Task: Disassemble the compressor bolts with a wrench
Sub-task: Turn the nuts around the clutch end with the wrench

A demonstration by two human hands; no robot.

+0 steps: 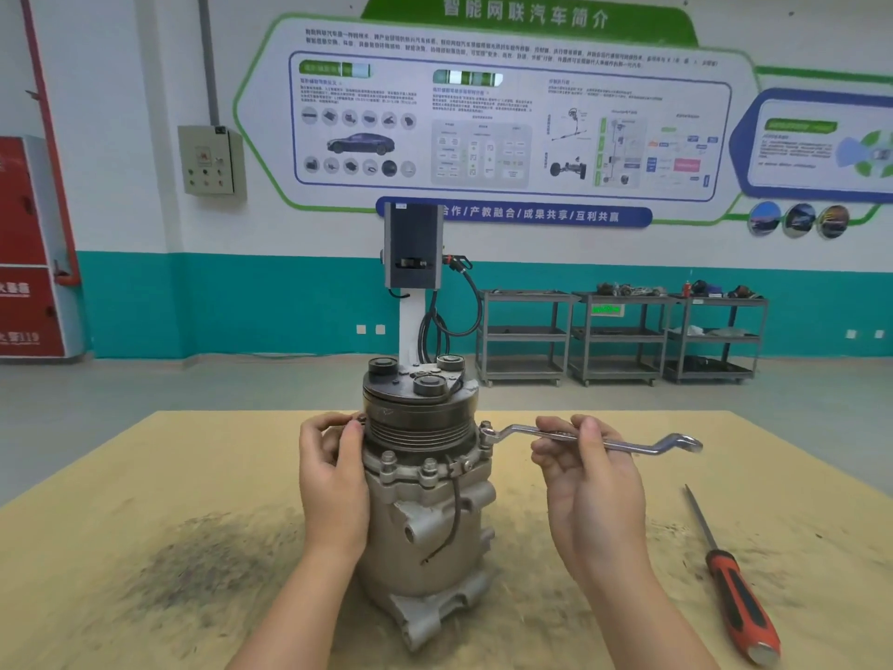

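A grey metal compressor (425, 519) stands upright on the tan table (159, 481), its grooved pulley and clutch plate on top. Several bolts (388, 460) ring the flange below the pulley. A silver double-ended ring wrench (642, 446) lies level, with its left ring seated over a bolt (486, 435) on the compressor's right side. My right hand (587, 476) grips the middle of the wrench handle. My left hand (331, 469) holds the compressor's left side, fingers curled at the pulley's edge.
A screwdriver (734, 587) with a red and black handle lies on the table at the right. A dark smudge (203, 558) stains the table at the left. Beyond the table stand a charging post (413, 263) and grey shelf carts (618, 336).
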